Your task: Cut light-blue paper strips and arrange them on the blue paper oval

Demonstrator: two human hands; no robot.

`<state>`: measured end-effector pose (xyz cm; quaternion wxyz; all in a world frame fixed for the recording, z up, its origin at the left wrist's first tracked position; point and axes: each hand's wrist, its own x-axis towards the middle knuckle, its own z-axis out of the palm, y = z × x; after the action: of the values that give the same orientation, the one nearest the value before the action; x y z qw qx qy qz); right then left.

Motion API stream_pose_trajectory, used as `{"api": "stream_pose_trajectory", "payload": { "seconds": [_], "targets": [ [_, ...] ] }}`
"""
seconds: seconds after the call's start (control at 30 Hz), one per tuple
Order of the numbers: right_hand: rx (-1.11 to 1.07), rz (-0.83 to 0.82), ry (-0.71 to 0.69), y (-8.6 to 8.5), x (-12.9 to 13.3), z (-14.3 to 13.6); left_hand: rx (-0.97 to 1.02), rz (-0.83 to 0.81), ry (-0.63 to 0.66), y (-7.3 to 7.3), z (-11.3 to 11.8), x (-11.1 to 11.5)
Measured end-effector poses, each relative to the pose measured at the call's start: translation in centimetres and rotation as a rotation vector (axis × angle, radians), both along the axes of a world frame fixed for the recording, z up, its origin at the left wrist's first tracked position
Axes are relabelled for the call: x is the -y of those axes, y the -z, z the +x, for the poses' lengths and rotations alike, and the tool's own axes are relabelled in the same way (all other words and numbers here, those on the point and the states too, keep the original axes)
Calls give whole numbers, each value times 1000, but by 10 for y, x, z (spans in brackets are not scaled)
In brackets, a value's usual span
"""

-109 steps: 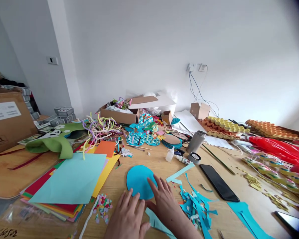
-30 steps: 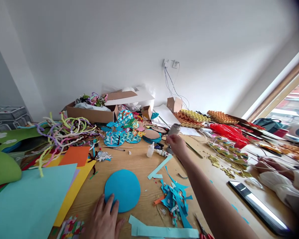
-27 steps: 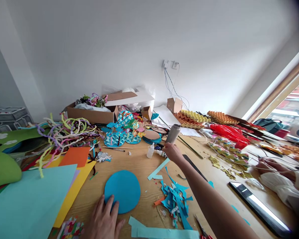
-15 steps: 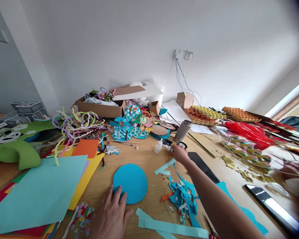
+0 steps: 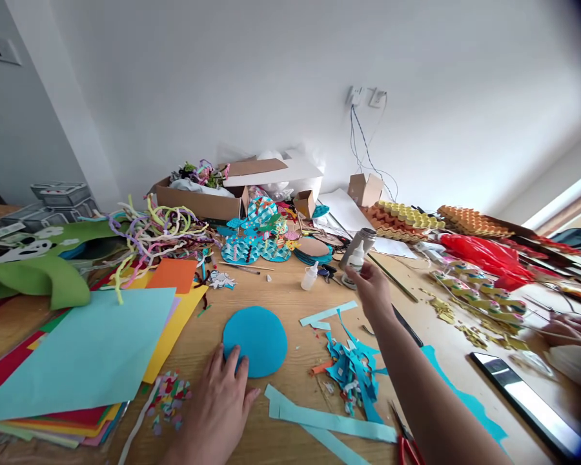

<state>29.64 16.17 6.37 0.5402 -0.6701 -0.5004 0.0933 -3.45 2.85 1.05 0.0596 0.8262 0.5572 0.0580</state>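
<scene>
Flat on the wooden table lies a blue paper circle (image 5: 255, 339). My left hand (image 5: 225, 394) rests with spread fingertips on its lower left edge. In my right hand (image 5: 372, 290) is a small white glue bottle (image 5: 356, 257), held upright with its nozzle up, in front of a grey metal flask (image 5: 363, 236). A second small squeeze bottle (image 5: 310, 276) stands to its left. Blue paper scraps (image 5: 353, 374) and light blue strips (image 5: 334, 421) lie between my arms. Red-handled scissors (image 5: 407, 439) are beside my right forearm.
Coloured paper sheets (image 5: 87, 349) are stacked at left, with pipe cleaners (image 5: 159, 232) behind. Decorated blue paper pieces (image 5: 256, 242) lie at the back. A phone (image 5: 523, 400) sits at right, near another person's hand (image 5: 574, 332). Egg cartons (image 5: 407, 216) stand at the back right.
My right hand has lifted the glue bottle from the table beside the flask, and it is now upright in the fingers. My left hand stays on the blue circle. The view has shifted slightly.
</scene>
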Motion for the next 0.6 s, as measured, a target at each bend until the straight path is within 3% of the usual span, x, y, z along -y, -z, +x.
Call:
{"api": "stream_pose_trajectory", "payload": {
  "seconds": [0.2,0.37,0.47,0.6],
  "targets": [
    [-64,-127,-310,39,-1,-77,22,-3,0,-4,1,0],
    [-53,-181,-318,66,-11,-103,17,8,-1,-2,2,0],
    [-25,-182,-303,63,-8,-100,20,-8,-10,-1,1,-1],
    [78,-33,-180,36,24,-104,61,-55,-32,-2,0,-2]
  ]
}}
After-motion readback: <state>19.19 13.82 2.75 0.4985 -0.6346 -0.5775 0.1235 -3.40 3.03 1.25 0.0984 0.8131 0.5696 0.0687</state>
